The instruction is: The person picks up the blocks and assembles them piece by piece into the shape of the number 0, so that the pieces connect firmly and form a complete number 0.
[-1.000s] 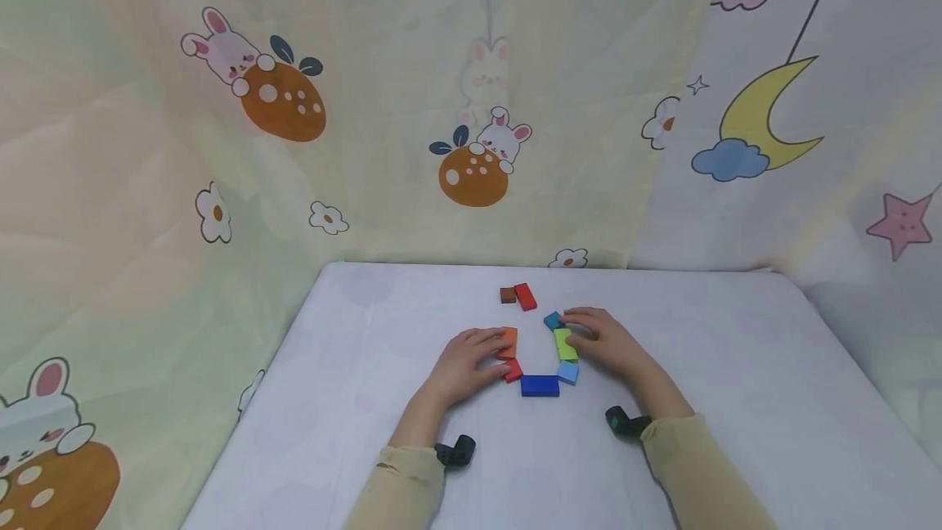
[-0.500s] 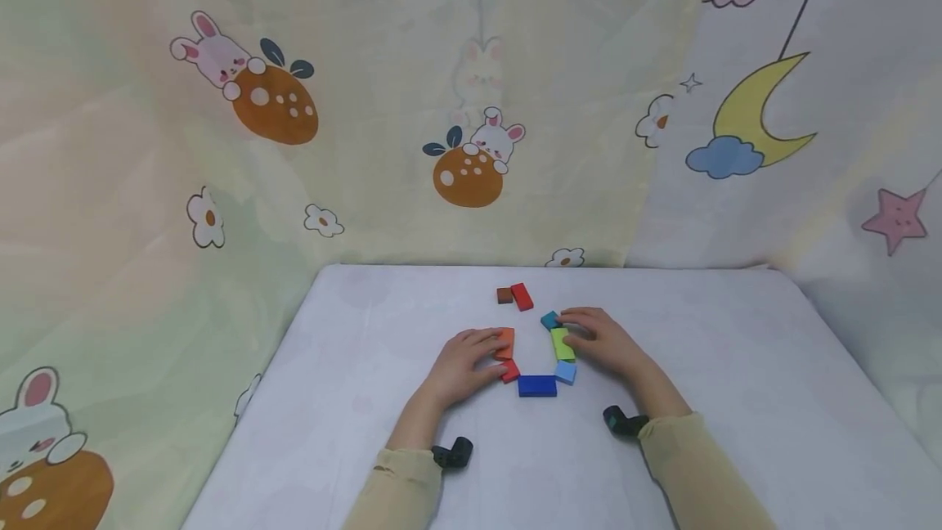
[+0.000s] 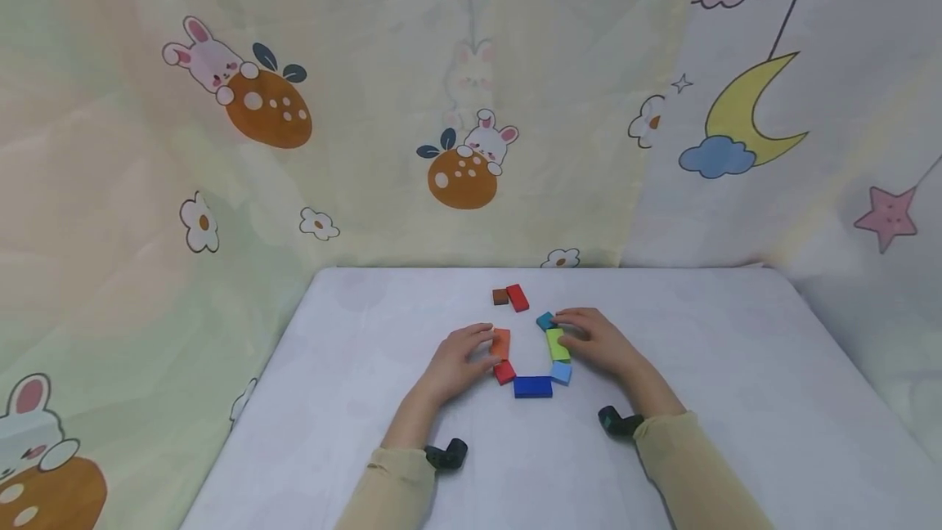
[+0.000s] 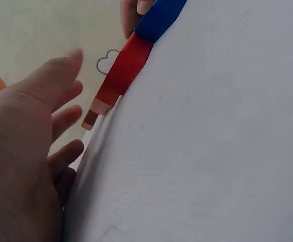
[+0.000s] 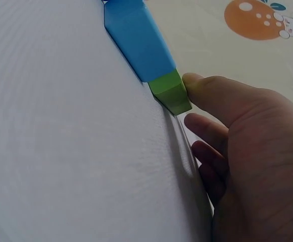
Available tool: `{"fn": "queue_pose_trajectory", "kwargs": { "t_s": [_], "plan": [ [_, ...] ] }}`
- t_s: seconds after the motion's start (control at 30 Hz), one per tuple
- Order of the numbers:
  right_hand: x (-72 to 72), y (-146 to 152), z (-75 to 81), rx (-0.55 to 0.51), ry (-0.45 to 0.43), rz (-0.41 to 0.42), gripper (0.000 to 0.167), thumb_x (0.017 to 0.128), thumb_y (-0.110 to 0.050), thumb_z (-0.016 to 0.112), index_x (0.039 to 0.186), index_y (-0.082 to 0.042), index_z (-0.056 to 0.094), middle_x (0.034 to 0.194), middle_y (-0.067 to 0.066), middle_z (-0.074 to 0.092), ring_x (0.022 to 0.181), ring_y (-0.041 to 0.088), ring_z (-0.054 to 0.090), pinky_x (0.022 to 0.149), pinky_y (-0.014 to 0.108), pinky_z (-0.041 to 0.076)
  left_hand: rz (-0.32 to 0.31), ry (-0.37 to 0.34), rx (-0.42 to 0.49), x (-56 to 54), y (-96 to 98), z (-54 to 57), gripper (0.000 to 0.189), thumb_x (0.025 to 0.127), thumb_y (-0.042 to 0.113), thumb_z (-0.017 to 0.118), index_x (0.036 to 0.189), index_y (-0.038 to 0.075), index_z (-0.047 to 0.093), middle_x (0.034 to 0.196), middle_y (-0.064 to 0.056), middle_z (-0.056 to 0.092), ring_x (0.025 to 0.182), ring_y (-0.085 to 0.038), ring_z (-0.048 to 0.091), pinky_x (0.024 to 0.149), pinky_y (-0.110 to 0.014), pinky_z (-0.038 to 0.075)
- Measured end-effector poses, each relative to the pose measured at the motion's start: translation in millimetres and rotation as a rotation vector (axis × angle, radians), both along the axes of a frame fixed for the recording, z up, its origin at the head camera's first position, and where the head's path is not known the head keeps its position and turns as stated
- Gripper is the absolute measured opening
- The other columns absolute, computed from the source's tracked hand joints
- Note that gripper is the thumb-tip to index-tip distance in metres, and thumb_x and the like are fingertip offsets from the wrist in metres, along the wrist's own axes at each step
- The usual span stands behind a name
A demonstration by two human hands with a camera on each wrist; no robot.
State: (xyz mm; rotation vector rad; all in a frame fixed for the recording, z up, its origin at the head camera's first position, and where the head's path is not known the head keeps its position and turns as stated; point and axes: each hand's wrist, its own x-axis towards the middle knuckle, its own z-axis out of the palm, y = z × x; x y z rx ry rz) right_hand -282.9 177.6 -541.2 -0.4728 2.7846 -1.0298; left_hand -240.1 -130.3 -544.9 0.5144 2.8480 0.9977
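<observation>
On the white table, small blocks lie in a U shape. Its left side has an orange block (image 3: 502, 342) and a red block (image 3: 504, 373); a dark blue block (image 3: 533, 387) forms the near end. Up the right side run a light blue block (image 3: 561, 373), a lime green block (image 3: 557, 343) and a teal block (image 3: 545, 321). My left hand (image 3: 452, 362) is beside the orange and red blocks, fingers loosely bent, holding nothing. The thumb of my right hand (image 3: 607, 342) touches the green block, its fingertips by the teal one; whether they touch it is unclear.
Beyond the U, a brown block (image 3: 500, 297) and another red block (image 3: 518, 298) lie side by side. A printed cloth (image 3: 368, 105) hangs behind the table (image 3: 294, 432). Each wrist wears a small black device.
My left hand has drawn back leftward off the orange and red blocks, uncovering more of them. The right hand stays by the green and teal blocks. The whole head view has shifted slightly.
</observation>
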Motion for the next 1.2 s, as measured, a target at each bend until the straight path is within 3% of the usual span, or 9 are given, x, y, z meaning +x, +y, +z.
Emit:
{"fn": "queue_pose_trajectory", "kwargs": {
  "t_s": [0.2, 0.4, 0.67, 0.8, 0.97, 1.2],
  "plan": [
    [-1.3, 2, -0.1, 0.013, 0.008, 0.001, 0.042, 0.093, -0.042, 0.065, 0.134, -0.035, 0.06, 0.148, 0.003, 0.049, 0.143, 0.032, 0.034, 0.113, 0.063, 0.033, 0.086, -0.116, 0.069, -20.8, -2.7, 10.0, 0.053, 0.093, 0.055, 0.06, 0.143, 0.04, 0.049, 0.152, 0.005, 0.045, 0.145, -0.022, 0.037, 0.116, -0.052, 0.036],
    [0.1, 3, 0.2, 0.004, 0.014, 0.025, 0.041, 0.094, -0.038, 0.065, 0.134, -0.032, 0.06, 0.148, 0.004, 0.049, 0.143, 0.033, 0.034, 0.114, 0.063, 0.03, 0.101, -0.13, 0.057, -53.2, -3.7, 24.7, 0.056, 0.095, 0.052, 0.058, 0.144, 0.028, 0.05, 0.151, 0.0, 0.048, 0.145, -0.024, 0.038, 0.118, -0.049, 0.032],
    [3.2, 2, 0.5, -0.012, 0.024, 0.021, 0.041, 0.094, -0.038, 0.065, 0.134, -0.032, 0.061, 0.147, 0.004, 0.05, 0.143, 0.033, 0.035, 0.113, 0.064, 0.032, 0.148, -0.119, -0.002, -84.2, 2.3, 22.6, 0.051, 0.095, 0.04, 0.063, 0.142, 0.024, 0.053, 0.145, -0.001, 0.054, 0.14, -0.023, 0.044, 0.117, -0.044, 0.037],
    [3.5, 0, 3.8, -0.023, 0.027, 0.023, 0.04, 0.094, -0.038, 0.065, 0.134, -0.032, 0.061, 0.147, 0.003, 0.05, 0.143, 0.033, 0.035, 0.113, 0.064, 0.031, 0.182, -0.055, -0.059, -91.2, 8.5, 20.6, 0.047, 0.095, 0.035, 0.065, 0.14, 0.022, 0.056, 0.14, -0.005, 0.057, 0.134, -0.025, 0.048, 0.114, -0.044, 0.04],
    [2.8, -1, 4.7, -0.018, 0.018, 0.017, 0.04, 0.094, -0.038, 0.065, 0.134, -0.032, 0.061, 0.147, 0.003, 0.05, 0.143, 0.032, 0.035, 0.114, 0.062, 0.032, 0.252, -0.003, -0.139, -91.2, 20.0, 19.2, 0.046, 0.093, 0.037, 0.068, 0.137, 0.028, 0.059, 0.137, -0.009, 0.055, 0.127, -0.03, 0.051, 0.107, -0.049, 0.044],
    [3.2, 0, 2.5, -0.021, 0.009, 0.01, 0.041, 0.094, -0.038, 0.065, 0.134, -0.033, 0.06, 0.148, 0.003, 0.049, 0.144, 0.032, 0.035, 0.114, 0.062, 0.031, 0.334, 0.025, -0.144, -90.5, 31.0, 14.1, 0.041, 0.092, 0.038, 0.068, 0.133, 0.032, 0.062, 0.135, -0.008, 0.055, 0.125, -0.031, 0.05, 0.104, -0.05, 0.045]
  ]
}}
